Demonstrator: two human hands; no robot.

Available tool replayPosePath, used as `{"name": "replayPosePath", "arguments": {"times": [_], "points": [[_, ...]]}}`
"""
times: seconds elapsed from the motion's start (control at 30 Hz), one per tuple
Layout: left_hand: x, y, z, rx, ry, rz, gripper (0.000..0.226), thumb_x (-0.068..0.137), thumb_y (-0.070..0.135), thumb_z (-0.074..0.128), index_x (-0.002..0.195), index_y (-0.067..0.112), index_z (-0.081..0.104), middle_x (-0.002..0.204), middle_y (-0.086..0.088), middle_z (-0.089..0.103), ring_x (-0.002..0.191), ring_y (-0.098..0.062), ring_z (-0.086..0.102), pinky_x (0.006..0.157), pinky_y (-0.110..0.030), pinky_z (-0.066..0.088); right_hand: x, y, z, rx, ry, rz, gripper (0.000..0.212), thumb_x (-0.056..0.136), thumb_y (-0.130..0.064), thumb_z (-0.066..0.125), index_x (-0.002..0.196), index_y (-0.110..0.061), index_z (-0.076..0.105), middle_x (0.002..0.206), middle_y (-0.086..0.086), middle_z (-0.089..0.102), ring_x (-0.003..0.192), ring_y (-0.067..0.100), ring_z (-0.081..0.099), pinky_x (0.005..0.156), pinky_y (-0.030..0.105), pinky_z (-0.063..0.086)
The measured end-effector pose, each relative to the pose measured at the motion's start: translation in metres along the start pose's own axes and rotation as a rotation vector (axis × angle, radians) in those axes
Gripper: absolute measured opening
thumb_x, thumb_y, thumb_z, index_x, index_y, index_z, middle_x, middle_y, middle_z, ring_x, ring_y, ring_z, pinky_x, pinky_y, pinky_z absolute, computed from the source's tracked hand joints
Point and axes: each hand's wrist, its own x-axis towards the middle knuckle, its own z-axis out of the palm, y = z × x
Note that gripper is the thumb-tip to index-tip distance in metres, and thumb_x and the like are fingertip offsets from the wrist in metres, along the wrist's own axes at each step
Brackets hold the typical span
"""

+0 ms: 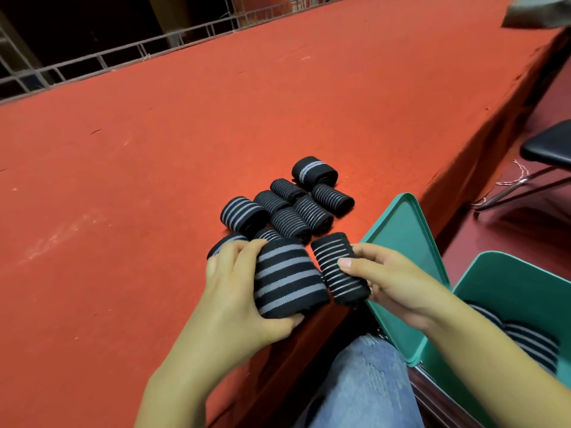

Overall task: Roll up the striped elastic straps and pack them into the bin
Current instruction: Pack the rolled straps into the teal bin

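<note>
Red felt table (216, 125) carries eight or so rolled straps (287, 208) waiting; left hand (230, 291) grips a wide roll (285, 278), right hand (391, 281) a thin roll (340, 270); the green bin (506, 291) holds a few.

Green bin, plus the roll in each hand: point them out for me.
green bin (482, 274), head view, near wall's rim.
wide-striped roll (285, 278), head view, striped side, left hand.
thin-striped roll (333, 257), head view, striped side, right hand.
</note>
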Motion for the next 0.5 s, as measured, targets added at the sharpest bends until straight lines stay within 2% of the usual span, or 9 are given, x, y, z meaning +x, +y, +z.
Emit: {"name": "replayPosePath", "arguments": {"times": [0.1, 0.13, 0.2, 0.27, 0.33, 0.43, 0.5], "points": [[0.011, 0.026, 0.002, -0.049, 0.016, 0.089, 0.096, 0.050, 0.063, 0.067, 0.137, 0.033, 0.042, 0.117, 0.022, 0.034, 0.115, -0.003, 0.034, 0.098, -0.001, 0.023, -0.009, -0.008, -0.010, 0.096, -0.046, 0.016, 0.036, 0.070, -0.020, 0.070, 0.103, -0.006, 0.065, 0.089, 0.009, 0.071, 0.069, 0.014, 0.067, 0.059, 0.022, 0.054], [0.016, 0.034, 0.004, -0.062, 0.016, 0.122, 0.096, 0.051, 0.062, 0.067, 0.138, 0.031, 0.042, 0.119, 0.020, 0.035, 0.116, -0.004, 0.035, 0.099, -0.003, 0.024, -0.014, -0.012, -0.017, 0.124, -0.054, 0.009, 0.040, 0.066, -0.022, 0.075, 0.102, -0.006, 0.067, 0.089, 0.010, 0.071, 0.069, 0.015, 0.067, 0.058, 0.022, 0.054], [0.028, 0.051, 0.012, -0.108, 0.001, 0.184, 0.095, 0.052, 0.059, 0.070, 0.139, 0.031, 0.041, 0.120, 0.019, 0.035, 0.121, -0.008, 0.039, 0.102, -0.012, 0.031, -0.026, -0.019, -0.033, 0.189, -0.051, -0.003, 0.056, 0.047, -0.029, 0.091, 0.096, -0.008, 0.073, 0.088, 0.010, 0.072, 0.069, 0.015, 0.068, 0.057, 0.024, 0.054], [0.038, 0.070, 0.024, -0.160, -0.026, 0.254, 0.092, 0.055, 0.055, 0.074, 0.138, 0.033, 0.041, 0.121, 0.018, 0.036, 0.123, -0.009, 0.042, 0.103, -0.018, 0.036, -0.041, -0.022, -0.053, 0.233, 0.001, 0.006, 0.071, 0.033, -0.036, 0.096, 0.096, -0.010, 0.075, 0.093, 0.010, 0.072, 0.074, 0.017, 0.068, 0.062, 0.027, 0.055], [0.047, 0.093, 0.040, -0.234, -0.081, 0.334, 0.090, 0.058, 0.048, 0.079, 0.137, 0.030, 0.042, 0.121, 0.013, 0.038, 0.123, -0.005, 0.043, 0.102, -0.013, 0.035, -0.059, -0.023, -0.075, 0.283, 0.056, 0.027, 0.078, 0.030, -0.037, 0.097, 0.101, -0.011, 0.075, 0.103, 0.011, 0.070, 0.083, 0.020, 0.066, 0.072, 0.032, 0.052], [0.057, 0.125, 0.071, -0.334, -0.208, 0.453, 0.086, 0.060, 0.038, 0.083, 0.135, 0.022, 0.044, 0.119, 0.009, 0.041, 0.121, 0.003, 0.041, 0.097, -0.004, 0.031, -0.091, -0.014, -0.109, 0.405, 0.094, 0.015, 0.067, 0.034, -0.031, 0.096, 0.095, -0.013, 0.077, 0.099, 0.008, 0.073, 0.084, 0.018, 0.068, 0.076, 0.033, 0.055], [0.063, 0.140, 0.094, -0.373, -0.307, 0.510, 0.081, 0.062, 0.032, 0.085, 0.132, 0.022, 0.044, 0.120, 0.011, 0.044, 0.120, 0.001, 0.042, 0.094, -0.004, 0.032, -0.113, -0.006, -0.130, 0.470, 0.120, -0.034, 0.065, 0.040, -0.028, 0.095, 0.100, -0.010, 0.076, 0.102, 0.010, 0.072, 0.088, 0.020, 0.069, 0.081, 0.035, 0.055]]}}
